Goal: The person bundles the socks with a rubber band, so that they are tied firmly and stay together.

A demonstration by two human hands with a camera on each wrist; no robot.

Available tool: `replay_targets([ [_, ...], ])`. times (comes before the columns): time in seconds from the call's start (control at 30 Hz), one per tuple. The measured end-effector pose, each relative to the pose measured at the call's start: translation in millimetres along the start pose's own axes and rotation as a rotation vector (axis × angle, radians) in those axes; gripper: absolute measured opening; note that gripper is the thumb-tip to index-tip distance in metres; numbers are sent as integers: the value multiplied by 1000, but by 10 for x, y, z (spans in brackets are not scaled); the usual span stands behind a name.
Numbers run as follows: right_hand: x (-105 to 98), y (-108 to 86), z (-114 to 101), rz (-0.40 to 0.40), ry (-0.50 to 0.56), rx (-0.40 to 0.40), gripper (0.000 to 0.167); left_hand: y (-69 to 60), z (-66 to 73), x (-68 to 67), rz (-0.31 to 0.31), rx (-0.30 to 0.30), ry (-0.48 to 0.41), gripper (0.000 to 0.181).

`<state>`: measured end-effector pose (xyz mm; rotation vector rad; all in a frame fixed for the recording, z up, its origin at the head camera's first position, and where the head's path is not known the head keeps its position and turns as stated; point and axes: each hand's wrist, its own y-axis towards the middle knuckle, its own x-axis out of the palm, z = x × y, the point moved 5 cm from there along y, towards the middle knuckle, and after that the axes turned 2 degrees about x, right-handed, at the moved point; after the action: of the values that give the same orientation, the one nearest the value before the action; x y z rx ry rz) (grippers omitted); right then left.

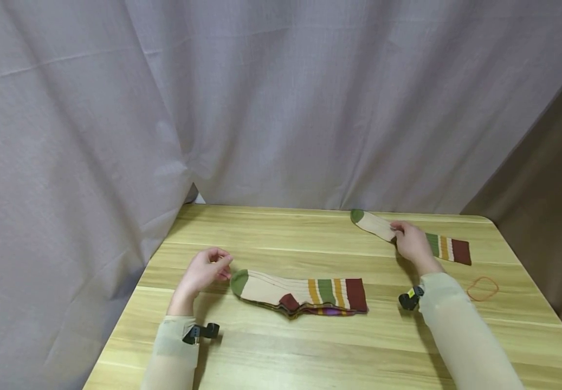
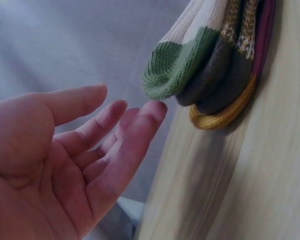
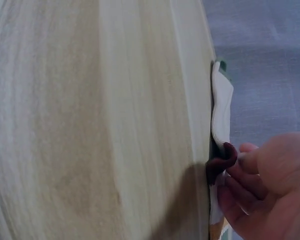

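A stack of socks [image 1: 276,287] lies at the table's middle. Its top sock is cream with a green toe, dark red heel and striped cuff; brown, mustard and maroon toes [image 2: 227,117] show beneath in the left wrist view. My left hand [image 1: 207,269] hovers by the green toe [image 2: 162,72], its fingers loosely bent and holding nothing. Farther back on the right lies another cream sock [image 1: 374,226] with green toe and striped cuff. My right hand [image 1: 413,246] pinches it near the dark red heel [image 3: 222,162], covering its middle.
An orange loop like a rubber band [image 1: 483,288] lies on the wooden table [image 1: 271,352], beside my right forearm. Grey curtains [image 1: 281,108] hang right behind the table's back edge and along its left side. Dark straps with small cameras sit on both wrists.
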<state>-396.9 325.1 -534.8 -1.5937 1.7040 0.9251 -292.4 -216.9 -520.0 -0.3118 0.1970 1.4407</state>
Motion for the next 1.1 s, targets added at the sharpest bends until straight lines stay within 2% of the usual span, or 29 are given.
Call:
replay_targets([
  [0.3,38,-43,-5,22,36,-5,41,12,18,17,-13,12,0,32],
  [0.57,183,-97,-178,-50,89,-39,41,21,48,-10,-19,12,-5,32],
  [0.77,355,-166,-402,-112,120,-75,40,53,80,-10,9,51,11,28],
  [0.93,499,-218,-642,-164,134,-140,35,129,113,87,-12,102,44,27],
  [1.1,633,-257,-860,-252,192,-194,33,256,242,260,-51,139,67,22],
])
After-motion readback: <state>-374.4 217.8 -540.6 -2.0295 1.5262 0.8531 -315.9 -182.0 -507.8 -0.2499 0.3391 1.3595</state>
